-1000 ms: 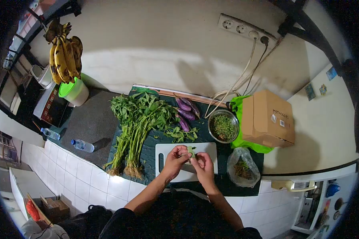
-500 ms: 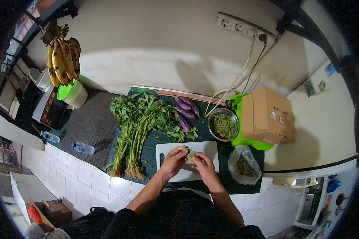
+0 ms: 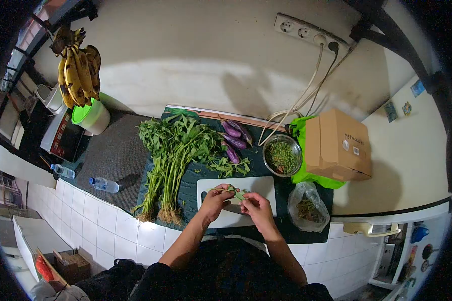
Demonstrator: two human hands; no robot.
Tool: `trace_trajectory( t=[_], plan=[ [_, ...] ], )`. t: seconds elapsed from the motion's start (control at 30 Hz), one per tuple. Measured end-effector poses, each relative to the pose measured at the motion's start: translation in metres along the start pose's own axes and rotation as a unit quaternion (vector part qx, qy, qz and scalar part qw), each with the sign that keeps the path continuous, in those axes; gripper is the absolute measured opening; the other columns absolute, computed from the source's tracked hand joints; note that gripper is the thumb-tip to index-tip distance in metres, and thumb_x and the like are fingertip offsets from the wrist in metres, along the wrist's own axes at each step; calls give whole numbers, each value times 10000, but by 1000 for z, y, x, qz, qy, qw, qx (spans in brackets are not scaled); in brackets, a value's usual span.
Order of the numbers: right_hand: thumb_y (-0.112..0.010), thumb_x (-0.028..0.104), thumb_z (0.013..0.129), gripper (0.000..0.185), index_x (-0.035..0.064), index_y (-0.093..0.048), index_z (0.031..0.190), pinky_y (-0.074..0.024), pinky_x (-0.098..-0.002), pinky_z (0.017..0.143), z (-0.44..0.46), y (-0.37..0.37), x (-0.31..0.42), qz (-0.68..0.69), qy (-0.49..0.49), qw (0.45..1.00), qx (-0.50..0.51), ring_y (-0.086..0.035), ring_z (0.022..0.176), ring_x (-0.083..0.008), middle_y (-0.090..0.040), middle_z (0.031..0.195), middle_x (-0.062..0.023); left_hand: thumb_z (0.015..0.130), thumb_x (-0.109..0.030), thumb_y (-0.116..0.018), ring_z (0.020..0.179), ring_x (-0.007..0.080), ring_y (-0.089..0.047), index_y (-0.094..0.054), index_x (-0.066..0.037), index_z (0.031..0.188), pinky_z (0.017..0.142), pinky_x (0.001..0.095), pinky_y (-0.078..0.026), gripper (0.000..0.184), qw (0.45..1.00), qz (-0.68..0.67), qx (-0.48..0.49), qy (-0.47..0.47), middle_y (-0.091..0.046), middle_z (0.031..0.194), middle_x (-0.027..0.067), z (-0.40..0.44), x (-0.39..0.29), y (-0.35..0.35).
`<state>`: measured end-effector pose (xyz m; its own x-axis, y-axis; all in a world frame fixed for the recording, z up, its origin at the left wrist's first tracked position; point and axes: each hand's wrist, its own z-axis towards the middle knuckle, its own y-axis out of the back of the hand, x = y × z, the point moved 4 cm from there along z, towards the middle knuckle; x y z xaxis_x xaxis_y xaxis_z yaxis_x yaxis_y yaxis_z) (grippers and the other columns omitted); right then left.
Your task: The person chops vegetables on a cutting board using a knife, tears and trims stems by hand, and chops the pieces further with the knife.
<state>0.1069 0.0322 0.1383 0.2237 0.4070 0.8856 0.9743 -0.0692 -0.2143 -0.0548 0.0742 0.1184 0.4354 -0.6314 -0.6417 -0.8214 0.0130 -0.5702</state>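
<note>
Above the white cutting board, my left hand is closed on a thin stem of leafy greens. My right hand pinches a green leaf at its other side. A knife seems to lie on the board beneath my hands, largely hidden by them. Behind the board rests a small sprig of leaves. To its left spread large bunches of leafy greens with roots toward me. Several purple eggplants lie at the back. A metal bowl with green leaves stands right of the board.
A clear plastic bag of stems sits at the right front. Behind it stand a cardboard box and a bright green bag. Water bottles are at the left, a lidded bucket beyond, with bananas hanging above.
Both hands stay over the board. The leaf between them has turned and now lies flatter, and my right fingers have shifted slightly along it.
</note>
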Motion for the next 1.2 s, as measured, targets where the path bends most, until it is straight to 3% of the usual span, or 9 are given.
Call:
trace_trajectory(
  t=[0.27,0.53,0.63,0.73,0.87,0.93,1.0,1.17,1.2],
  plan=[
    [-593,58,941,135,-4,-647,1049,-543,-275,718,-5,7,1,-9,4,1000,-16,-619,769,-120,-675,912,-72,930,-66,-588,849,85,-596,-616,-64,1012,678,219,-457,87,989,-88,110,51,-663,1019,33,5,8,10],
    [-605,69,933,196,-37,-654,1090,-544,-265,716,-11,10,10,-2,-3,1000,0,-629,791,-122,-686,938,-87,918,-58,-613,1008,118,-625,-589,-2,1207,811,193,-507,295,991,-45,114,56,-643,1140,69,-6,-5,4],
    [-615,80,933,207,-38,-652,1099,-545,-261,698,-13,8,15,-14,7,1000,16,-633,778,-120,-687,937,-88,917,-49,-629,1000,123,-631,-605,-18,1216,872,217,-494,302,985,-19,169,5,-659,1058,42,-9,-10,0],
    [-621,83,933,212,-32,-651,1108,-545,-260,680,-14,7,17,-71,29,997,25,-635,760,-118,-691,940,-85,910,-65,-655,985,125,-622,-572,-51,1281,857,233,-488,381,994,-36,97,25,-653,1051,43,-12,-14,-1],
    [-628,81,931,229,-14,-629,1139,-547,-257,669,-14,4,12,-27,14,1000,4,-643,766,-120,-693,946,-81,913,-76,-662,970,135,-615,-502,-83,1359,824,256,-487,474,994,-52,97,-26,-646,1049,51,1,3,-1],
    [-629,81,931,238,-7,-617,1152,-548,-256,669,-15,0,9,-25,6,1000,-13,-646,771,-123,-693,948,-79,919,-71,-655,960,152,-612,-439,-76,1399,808,268,-486,526,996,-91,11,-2,-645,1048,64,5,17,1],
    [-619,71,936,196,0,-592,1117,-554,-259,677,-16,-1,6,-13,6,999,-45,-651,777,-129,-692,957,-84,911,-137,-689,953,161,-609,-441,-59,1383,808,263,-480,539,995,-101,9,-3,-639,1072,66,6,27,4],
    [-597,51,943,108,2,-571,1036,-558,-261,696,-15,2,-2,3,32,998,-58,-654,787,-131,-682,935,-79,904,-306,-703,967,162,-605,-528,-50,1261,825,269,-483,473,964,-121,81,221,-617,1127,64,0,43,6],
    [-587,43,947,80,2,-567,1013,-558,-259,704,-14,4,-6,-7,38,998,-58,-655,789,-129,-677,922,-78,904,-306,-703,967,162,-605,-528,-50,1261,825,269,-483,473,964,-122,81,221,-617,1127,64,1,45,7]
  ],
)
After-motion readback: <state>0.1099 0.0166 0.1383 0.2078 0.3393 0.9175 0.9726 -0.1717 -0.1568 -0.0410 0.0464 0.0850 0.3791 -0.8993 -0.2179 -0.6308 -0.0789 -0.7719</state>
